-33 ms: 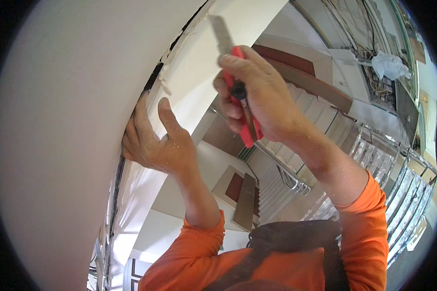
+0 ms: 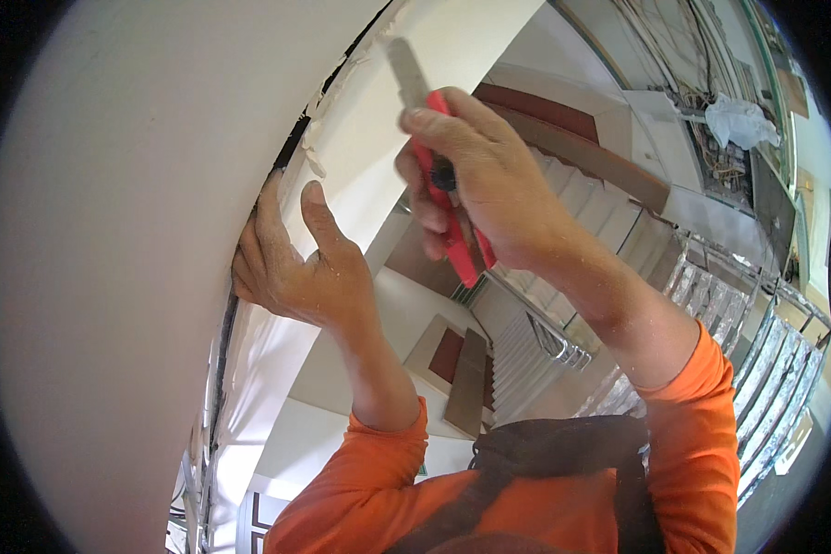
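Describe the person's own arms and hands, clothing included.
Orange sleeves with creased fabric end near the elbows, leaving the forearms bare. The left hand and right hand wear no gloves, and no watch shows. Pale specks dot the left hand.

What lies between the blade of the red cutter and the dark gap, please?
Seen in the head view: ragged cream material along the dark gap, then white surface towards the blade.

red utility knife [image 2: 442,175] held tilted, its grey blade [image 2: 406,72] extended
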